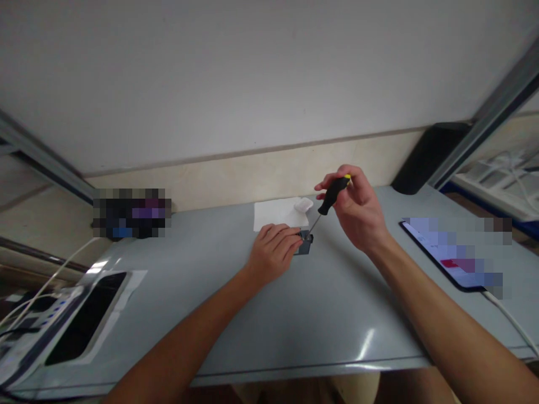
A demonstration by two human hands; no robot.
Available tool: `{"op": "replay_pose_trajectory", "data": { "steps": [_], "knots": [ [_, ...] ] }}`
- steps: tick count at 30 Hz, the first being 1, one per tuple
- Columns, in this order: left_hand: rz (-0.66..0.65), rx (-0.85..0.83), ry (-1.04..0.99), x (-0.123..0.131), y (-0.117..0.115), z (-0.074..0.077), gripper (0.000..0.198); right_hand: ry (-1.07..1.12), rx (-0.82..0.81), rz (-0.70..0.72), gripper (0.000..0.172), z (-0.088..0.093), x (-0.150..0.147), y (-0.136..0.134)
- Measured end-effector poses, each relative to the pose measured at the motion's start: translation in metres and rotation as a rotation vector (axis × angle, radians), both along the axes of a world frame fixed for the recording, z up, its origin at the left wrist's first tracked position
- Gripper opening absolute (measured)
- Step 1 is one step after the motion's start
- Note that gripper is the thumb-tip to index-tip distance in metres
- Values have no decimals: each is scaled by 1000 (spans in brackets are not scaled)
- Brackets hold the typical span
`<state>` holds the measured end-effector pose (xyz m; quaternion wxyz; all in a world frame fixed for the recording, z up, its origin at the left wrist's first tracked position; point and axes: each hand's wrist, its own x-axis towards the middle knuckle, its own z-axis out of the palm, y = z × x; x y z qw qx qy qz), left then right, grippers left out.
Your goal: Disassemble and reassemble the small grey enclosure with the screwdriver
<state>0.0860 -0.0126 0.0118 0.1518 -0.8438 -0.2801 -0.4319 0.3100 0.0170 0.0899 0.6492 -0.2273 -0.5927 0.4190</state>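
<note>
In the head view my right hand (357,210) is closed around the black, yellow-tipped handle of a screwdriver (334,193). The tool slants down to the left, and its thin shaft meets a small dark device (304,246) lying on the grey table. My left hand (275,249) grips the left side of that device with its fingers and hides part of it. What kind of device it is I cannot make out. Just behind lies a sheet of white paper (273,214), with a small clear plastic piece (304,205) on its right corner.
To the right a tablet (438,252) with a lit screen lies on the table (328,314), a white cable at its end. A black cylinder (425,160) leans at the back right. On the left are a dark-screened phone (88,317) and a power strip (50,322) with cables.
</note>
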Motion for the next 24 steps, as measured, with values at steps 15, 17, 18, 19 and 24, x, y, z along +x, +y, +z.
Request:
{"op": "replay_pose_trajectory", "data": {
  "steps": [15, 17, 18, 19, 24],
  "knots": [
    [-24, 95, 39, 2, 0, 1, 7, 92, 6, -58, 41, -6, -9, 2],
    [-17, 92, 58, 0, 0, 1, 6, 98, 13, -72, 40, -6, -10, 3],
    [-11, 86, 65, -1, 0, 0, 7, 94, 11, -71, 40, -6, -10, 3],
    [-7, 79, 69, -1, 0, 0, 7, 90, 6, -70, 41, -6, -9, 4],
    [0, 55, 81, -2, -1, -1, 9, 89, -18, -64, 42, -6, -7, 6]
  ]
}}
